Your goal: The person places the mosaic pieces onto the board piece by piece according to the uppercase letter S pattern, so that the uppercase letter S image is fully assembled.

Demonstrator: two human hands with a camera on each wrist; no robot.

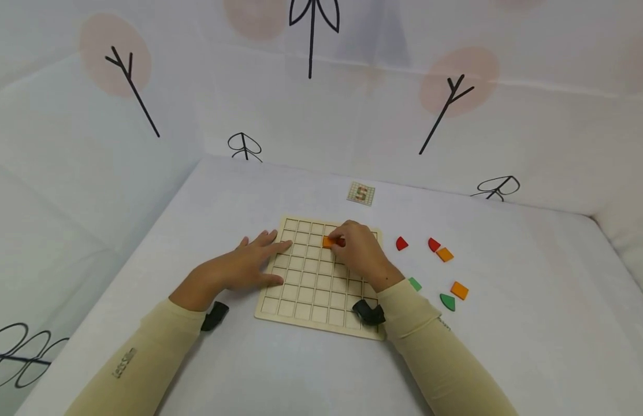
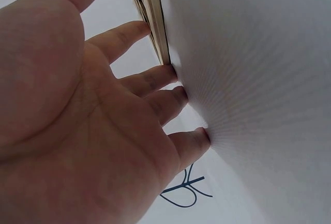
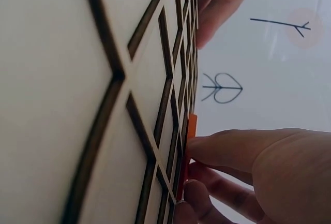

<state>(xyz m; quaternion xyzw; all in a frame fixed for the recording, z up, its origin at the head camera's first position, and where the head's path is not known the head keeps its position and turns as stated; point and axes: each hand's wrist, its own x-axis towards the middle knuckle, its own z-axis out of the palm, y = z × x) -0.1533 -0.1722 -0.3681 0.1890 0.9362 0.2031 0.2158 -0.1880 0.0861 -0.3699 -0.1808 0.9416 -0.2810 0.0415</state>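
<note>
A pale wooden grid board (image 1: 300, 312) lies flat on the white table. On its upper middle cells sits an orange square tile (image 1: 327, 242), with a red tile (image 3: 182, 180) right beside it. My right hand (image 1: 360, 251) reaches over the board and pinches the red tile between thumb and curled fingers, which hide most of its outline. At the board's left edge, my left hand (image 1: 245, 266) rests with its fingers spread. Its index finger and thumb lie over the rim, while the other fingertips touch the table, as the left wrist view shows.
Right of the board lie red quarter-round tiles (image 1: 401, 243), orange squares (image 1: 445, 254), a green quarter-round tile (image 1: 448, 301) and a green tile (image 1: 415, 283) partly behind the right sleeve. A small pattern card (image 1: 361, 193) lies beyond the board. Printed cloth walls border the table.
</note>
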